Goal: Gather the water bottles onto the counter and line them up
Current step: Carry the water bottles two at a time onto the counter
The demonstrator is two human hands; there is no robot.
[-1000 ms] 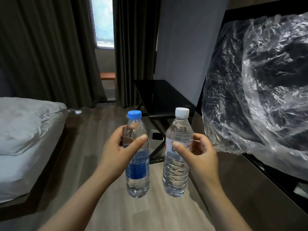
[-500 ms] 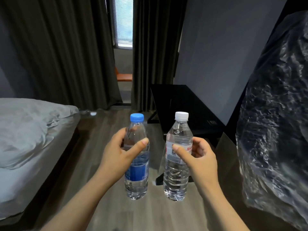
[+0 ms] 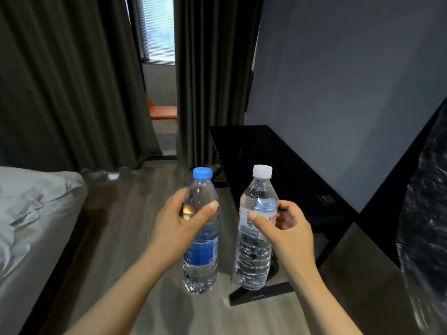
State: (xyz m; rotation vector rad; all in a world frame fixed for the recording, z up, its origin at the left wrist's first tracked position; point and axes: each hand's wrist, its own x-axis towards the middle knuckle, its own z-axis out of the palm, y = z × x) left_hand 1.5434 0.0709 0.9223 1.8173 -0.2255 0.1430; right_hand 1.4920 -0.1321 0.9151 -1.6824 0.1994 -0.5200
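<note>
The left hand [image 3: 179, 228] is gripping the blue-capped water bottle [image 3: 202, 238] and the right hand [image 3: 287, 230] is gripping the white-capped water bottle [image 3: 256, 238], both upright in the air. The 2 smooth bottles could be slipping out, or tipping over by bumping the black desk [image 3: 266, 151]

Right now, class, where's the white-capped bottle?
Head view: the white-capped bottle is right of centre, upright in the right hand, beside the blue-capped bottle in the left hand.
</note>
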